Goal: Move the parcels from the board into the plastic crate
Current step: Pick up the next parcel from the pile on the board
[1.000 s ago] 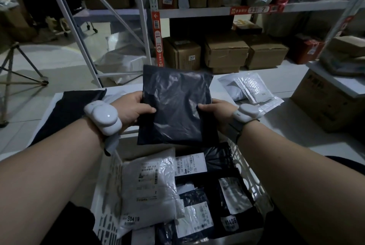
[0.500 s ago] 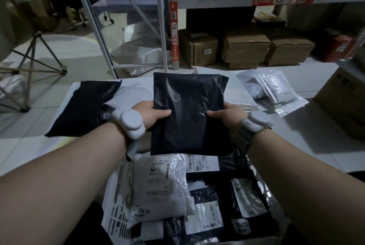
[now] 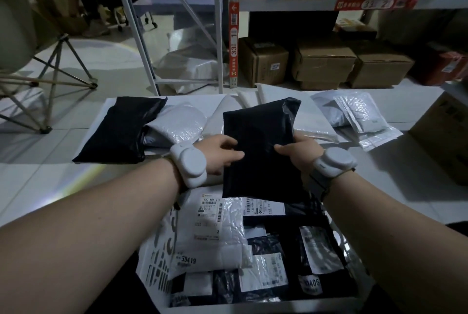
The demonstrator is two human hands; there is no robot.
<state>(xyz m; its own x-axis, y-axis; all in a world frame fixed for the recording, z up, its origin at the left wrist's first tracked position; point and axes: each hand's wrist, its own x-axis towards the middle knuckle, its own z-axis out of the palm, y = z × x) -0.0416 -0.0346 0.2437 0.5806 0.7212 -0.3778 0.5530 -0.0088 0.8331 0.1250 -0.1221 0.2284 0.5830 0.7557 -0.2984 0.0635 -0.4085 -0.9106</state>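
Note:
I hold a black plastic parcel (image 3: 260,146) between both hands above the far end of the white plastic crate (image 3: 158,260). My left hand (image 3: 219,155) grips its left edge and my right hand (image 3: 296,155) grips its right edge. The parcel tilts, its top corner leaning right. The crate below holds several black and white labelled parcels. On the white board (image 3: 228,103) behind lie a long black parcel (image 3: 119,129) and a white parcel (image 3: 177,124) at the left, and clear-wrapped parcels (image 3: 354,116) at the right.
Metal shelving (image 3: 233,25) with cardboard boxes (image 3: 324,65) stands behind the board. A folding stand (image 3: 55,65) is on the floor at the left. Another cardboard box (image 3: 445,134) sits at the right edge.
The black parcel has tilted to the right and come lower toward the crate. Both hands kept their hold on its sides.

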